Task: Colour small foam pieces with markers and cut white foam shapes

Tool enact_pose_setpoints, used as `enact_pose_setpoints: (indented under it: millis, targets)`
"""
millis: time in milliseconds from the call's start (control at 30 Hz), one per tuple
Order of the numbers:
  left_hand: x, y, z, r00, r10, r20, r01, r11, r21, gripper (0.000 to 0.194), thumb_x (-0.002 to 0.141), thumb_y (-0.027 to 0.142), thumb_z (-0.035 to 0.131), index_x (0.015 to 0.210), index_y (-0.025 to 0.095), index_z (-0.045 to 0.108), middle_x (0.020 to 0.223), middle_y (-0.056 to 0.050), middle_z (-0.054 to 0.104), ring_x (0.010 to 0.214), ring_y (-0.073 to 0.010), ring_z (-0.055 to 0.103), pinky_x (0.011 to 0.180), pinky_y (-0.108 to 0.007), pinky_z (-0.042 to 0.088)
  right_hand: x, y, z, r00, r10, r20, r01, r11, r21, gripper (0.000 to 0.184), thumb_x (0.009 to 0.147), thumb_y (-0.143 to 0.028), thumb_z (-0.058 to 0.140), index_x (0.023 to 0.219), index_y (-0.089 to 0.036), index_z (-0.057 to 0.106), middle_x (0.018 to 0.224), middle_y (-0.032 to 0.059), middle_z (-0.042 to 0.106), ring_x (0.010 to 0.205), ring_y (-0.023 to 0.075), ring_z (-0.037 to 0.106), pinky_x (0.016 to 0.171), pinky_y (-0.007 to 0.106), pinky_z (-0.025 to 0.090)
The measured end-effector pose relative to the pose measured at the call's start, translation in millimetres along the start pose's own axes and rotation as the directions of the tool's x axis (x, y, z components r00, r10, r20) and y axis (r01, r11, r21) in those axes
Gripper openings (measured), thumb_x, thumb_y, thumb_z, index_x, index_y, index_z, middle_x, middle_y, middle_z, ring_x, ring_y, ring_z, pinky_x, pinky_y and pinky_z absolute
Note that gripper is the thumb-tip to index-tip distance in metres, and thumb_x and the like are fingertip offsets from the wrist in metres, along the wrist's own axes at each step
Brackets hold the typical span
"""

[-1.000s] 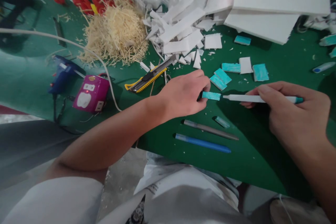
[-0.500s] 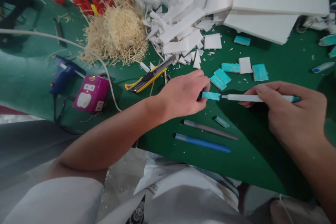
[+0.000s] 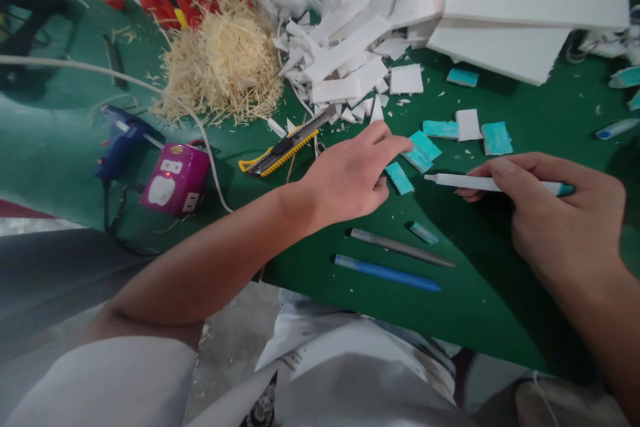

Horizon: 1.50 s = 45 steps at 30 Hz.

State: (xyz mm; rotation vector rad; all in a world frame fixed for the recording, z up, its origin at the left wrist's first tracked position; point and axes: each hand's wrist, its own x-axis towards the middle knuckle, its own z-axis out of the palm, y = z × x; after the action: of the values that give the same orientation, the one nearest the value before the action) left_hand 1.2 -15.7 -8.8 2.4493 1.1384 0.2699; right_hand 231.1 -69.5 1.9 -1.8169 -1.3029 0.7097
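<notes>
My right hand (image 3: pixel 565 207) grips a white marker (image 3: pixel 470 181) with a teal end, its tip pointing left just above the table. My left hand (image 3: pixel 353 170) is open, its index finger stretched out so that the fingertip is at a teal-coloured foam piece (image 3: pixel 423 151). A smaller teal foam piece (image 3: pixel 399 178) lies beside its thumb and curled fingers; whether they touch it I cannot tell. Beyond the marker are another teal strip (image 3: pixel 441 129), a white foam square (image 3: pixel 468 125) and a teal square (image 3: pixel 497 138). A teal pen cap (image 3: pixel 424 233) lies nearer me.
A grey marker (image 3: pixel 403 247) and a blue marker (image 3: pixel 387 272) lie in front. Left of my hand are a yellow utility knife (image 3: pixel 285 150), a pink power adapter (image 3: pixel 175 178) and a blue glue gun (image 3: pixel 123 140). White foam scraps (image 3: pixel 345 73) and wood shavings (image 3: pixel 225 67) are piled behind.
My left hand has let go of the small teal foam piece, which now lies turned on the table. Its index finger has stretched out to the teal piece behind. The marker tip is off the small piece.
</notes>
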Motion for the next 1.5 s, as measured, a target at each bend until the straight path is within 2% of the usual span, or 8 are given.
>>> enact_pose_setpoints:
  millis: [167, 300, 500, 767, 900, 1033, 1167, 1500]
  targets:
    - [-1, 8, -5.4, 0.998, -0.063, 0.004, 0.062, 0.994, 0.084, 0.03, 0.094, 0.027, 0.068, 0.122, 0.02, 0.062, 0.123, -0.008, 0.062, 0.092, -0.0188, 0.069, 0.07, -0.028, 0.049, 1, 4, -1, 1.0, -0.015, 0.007, 0.014, 1.0, 0.007, 0.02, 0.079, -0.031, 0.068, 0.062, -0.03, 0.078, 0.058, -0.0016, 0.067, 0.048, 0.0104, 0.044, 0.055, 0.031, 0.042]
    - [-2, 18, -4.9, 0.99, -0.127, 0.057, 0.112, 0.971, 0.212, 0.044, 0.092, 0.05, 0.077, 0.118, 0.018, 0.063, 0.119, -0.009, 0.063, 0.092, -0.0217, 0.07, 0.061, -0.027, 0.043, 0, 7, -1, 1.0, -0.025, 0.012, 0.025, 0.999, 0.033, 0.019, 0.08, -0.032, 0.07, 0.063, -0.031, 0.078, 0.059, -0.001, 0.069, 0.057, 0.0139, 0.059, 0.058, 0.031, 0.047]
    - [-1, 23, -7.6, 0.98, -0.191, 0.061, 0.169, 0.949, 0.266, 0.05, 0.094, 0.058, 0.073, 0.121, 0.016, 0.063, 0.118, -0.01, 0.063, 0.099, -0.0242, 0.07, 0.066, -0.028, 0.047, -2, 3, 0, 0.999, -0.021, 0.03, 0.02, 1.0, 0.024, 0.021, 0.081, -0.029, 0.069, 0.063, -0.032, 0.078, 0.06, -0.0021, 0.07, 0.06, 0.0132, 0.061, 0.064, 0.031, 0.05]
    - [0, 17, -4.4, 0.985, -0.132, 0.107, 0.104, 0.966, 0.236, 0.038, 0.098, 0.045, 0.07, 0.125, 0.019, 0.064, 0.123, -0.01, 0.061, 0.093, -0.0219, 0.071, 0.064, -0.029, 0.046, -1, 2, 1, 0.999, -0.017, 0.039, 0.016, 0.999, 0.03, 0.018, 0.078, -0.032, 0.069, 0.062, -0.032, 0.077, 0.059, -0.0017, 0.069, 0.058, 0.0142, 0.061, 0.06, 0.031, 0.051]
    - [1, 14, -4.0, 0.988, -0.095, 0.12, 0.074, 0.982, 0.174, 0.043, 0.096, 0.043, 0.071, 0.132, 0.021, 0.062, 0.124, -0.009, 0.061, 0.092, -0.0217, 0.07, 0.064, -0.03, 0.046, -1, 3, 0, 0.999, -0.032, 0.025, 0.032, 0.999, 0.014, 0.02, 0.081, -0.033, 0.069, 0.062, -0.032, 0.077, 0.061, -0.0012, 0.07, 0.061, 0.0151, 0.063, 0.061, 0.031, 0.052]
    - [2, 10, -3.2, 0.992, -0.073, 0.099, 0.059, 0.989, 0.139, 0.036, 0.097, 0.041, 0.069, 0.126, 0.021, 0.064, 0.12, -0.008, 0.062, 0.088, -0.0206, 0.069, 0.066, -0.03, 0.048, 0, 11, -1, 0.996, -0.083, 0.041, 0.082, 0.996, 0.021, 0.018, 0.083, -0.033, 0.07, 0.066, -0.031, 0.078, 0.063, -0.0006, 0.071, 0.062, 0.0163, 0.064, 0.062, 0.033, 0.053]
    - [2, 5, -1.7, 0.995, -0.051, 0.085, 0.043, 0.995, 0.087, 0.035, 0.094, 0.037, 0.071, 0.125, 0.022, 0.065, 0.119, -0.007, 0.062, 0.092, -0.021, 0.069, 0.071, -0.031, 0.051, 2, 21, -1, 0.987, -0.157, 0.025, 0.158, 0.987, -0.02, 0.018, 0.085, -0.041, 0.073, 0.072, -0.031, 0.08, 0.063, -0.0004, 0.071, 0.06, 0.0166, 0.062, 0.058, 0.032, 0.05]
    - [2, 1, -1.8, 0.998, -0.019, 0.062, 0.018, 1.0, 0.025, 0.033, 0.093, 0.035, 0.069, 0.122, 0.02, 0.065, 0.121, -0.008, 0.064, 0.103, -0.0235, 0.071, 0.078, -0.033, 0.054, 1, 16, -2, 0.986, -0.154, 0.058, 0.157, 0.987, -0.043, 0.017, 0.081, -0.043, 0.074, 0.071, -0.03, 0.082, 0.062, 0.0001, 0.072, 0.057, 0.0162, 0.06, 0.052, 0.03, 0.044]
